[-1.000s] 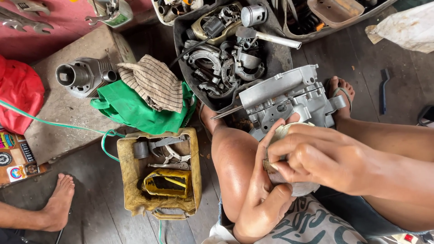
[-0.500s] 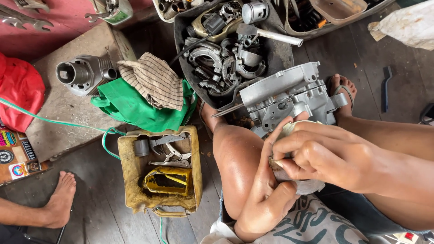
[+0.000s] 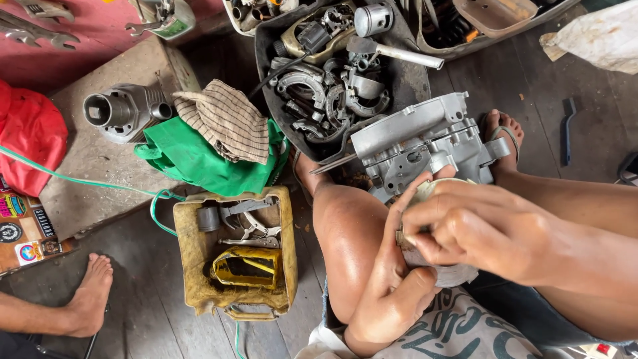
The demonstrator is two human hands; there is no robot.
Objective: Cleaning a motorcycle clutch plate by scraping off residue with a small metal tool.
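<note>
A grey finned metal cylinder (image 3: 123, 112) is seen at upper left, a yellowed plastic tub of tools (image 3: 199, 266) below centre. Right of centre, a round pale metal part (image 3: 435, 229) is cupped from below by the left hand (image 3: 392, 286) and pinched at its rim by the right hand (image 3: 475, 229), beneath a grey cast-metal engine casing (image 3: 419, 143).

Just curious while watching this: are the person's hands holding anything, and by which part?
Both hands hold a pale round metal part: the left hand cups it from below, the right hand pinches its near edge.
</note>
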